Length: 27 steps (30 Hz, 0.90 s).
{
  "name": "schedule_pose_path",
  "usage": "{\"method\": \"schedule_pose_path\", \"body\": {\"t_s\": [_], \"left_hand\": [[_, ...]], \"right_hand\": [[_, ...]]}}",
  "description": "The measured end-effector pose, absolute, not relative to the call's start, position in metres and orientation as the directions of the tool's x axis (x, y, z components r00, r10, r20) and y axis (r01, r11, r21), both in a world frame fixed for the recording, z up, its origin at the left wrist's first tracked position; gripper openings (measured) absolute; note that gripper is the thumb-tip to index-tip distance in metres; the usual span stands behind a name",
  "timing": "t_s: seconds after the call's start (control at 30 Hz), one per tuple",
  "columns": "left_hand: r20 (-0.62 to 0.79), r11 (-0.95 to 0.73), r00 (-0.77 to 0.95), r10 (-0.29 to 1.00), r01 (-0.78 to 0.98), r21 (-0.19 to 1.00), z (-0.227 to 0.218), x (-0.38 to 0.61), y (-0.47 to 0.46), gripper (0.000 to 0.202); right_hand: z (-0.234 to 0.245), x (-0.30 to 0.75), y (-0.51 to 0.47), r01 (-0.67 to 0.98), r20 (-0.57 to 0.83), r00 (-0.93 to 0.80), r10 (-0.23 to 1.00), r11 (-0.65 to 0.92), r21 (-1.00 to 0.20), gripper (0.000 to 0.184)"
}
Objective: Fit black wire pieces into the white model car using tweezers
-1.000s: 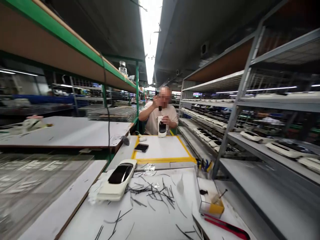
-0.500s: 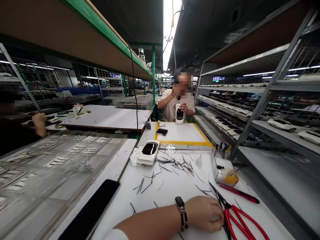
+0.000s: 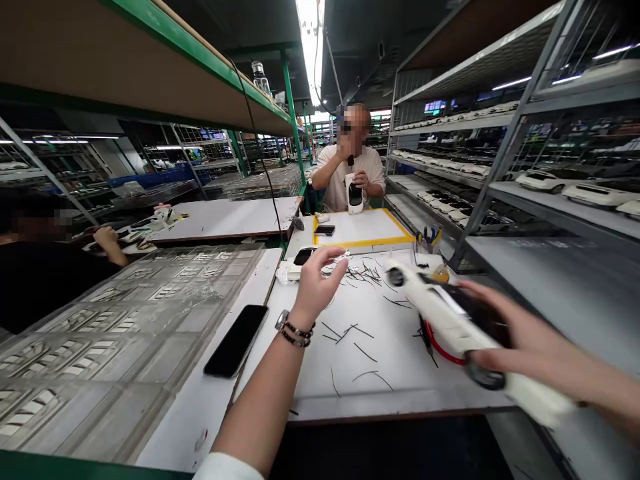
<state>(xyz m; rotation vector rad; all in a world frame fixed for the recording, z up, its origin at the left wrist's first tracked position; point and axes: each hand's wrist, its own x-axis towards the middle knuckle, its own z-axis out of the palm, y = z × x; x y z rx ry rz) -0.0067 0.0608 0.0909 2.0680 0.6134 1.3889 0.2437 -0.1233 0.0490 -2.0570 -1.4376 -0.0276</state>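
Observation:
A white model car [image 3: 445,317] with a dark roof and windows is gripped across its middle by my right hand [image 3: 525,340]; it tilts above the right side of the table and is blurred by motion. My left hand [image 3: 320,283] is raised over the table with fingers curved and thumb apart, holding nothing. Just behind it, a second white model car [image 3: 300,259] lies partly hidden on crumpled clear plastic. Thin black strips [image 3: 363,272] are scattered over the white tabletop. Beneath the held car, red-handled pliers [image 3: 440,347] show only in part.
A black phone [image 3: 236,340] lies at left beside clear plastic trays [image 3: 145,320] of white parts. Across the table, a person [image 3: 345,163] holds another model car. Racks [image 3: 505,193] filled with model cars stand on the right. A tool box [image 3: 433,260] sits at the table's right edge.
My left hand has lifted from beside the pliers and moved left toward the car at the back. My right hand has come into view holding a white model car. The view has shifted.

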Motion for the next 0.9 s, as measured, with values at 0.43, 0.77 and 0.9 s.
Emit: {"method": "schedule_pose_path", "body": {"t_s": [0.43, 0.77, 0.9], "left_hand": [[0.266, -0.513, 0.475, 0.839, 0.526, 0.678, -0.037, -0.061, 0.048, 0.034], [0.295, -0.614, 0.559, 0.775, 0.555, 0.561, -0.031, -0.063, 0.049, 0.026], [0.321, -0.645, 0.572, 0.754, 0.556, 0.524, -0.028, -0.063, 0.05, 0.021]], "right_hand": [[0.029, 0.144, -0.002, 0.908, -0.116, 0.028, 0.993, -0.074, -0.412, 0.099], [0.03, 0.205, 0.092, 0.745, -0.333, -0.538, 0.775, 0.251, -0.618, 0.013], [0.017, 0.208, 0.079, 0.725, -0.253, -0.512, 0.821, 0.255, -0.639, 0.015]]}}
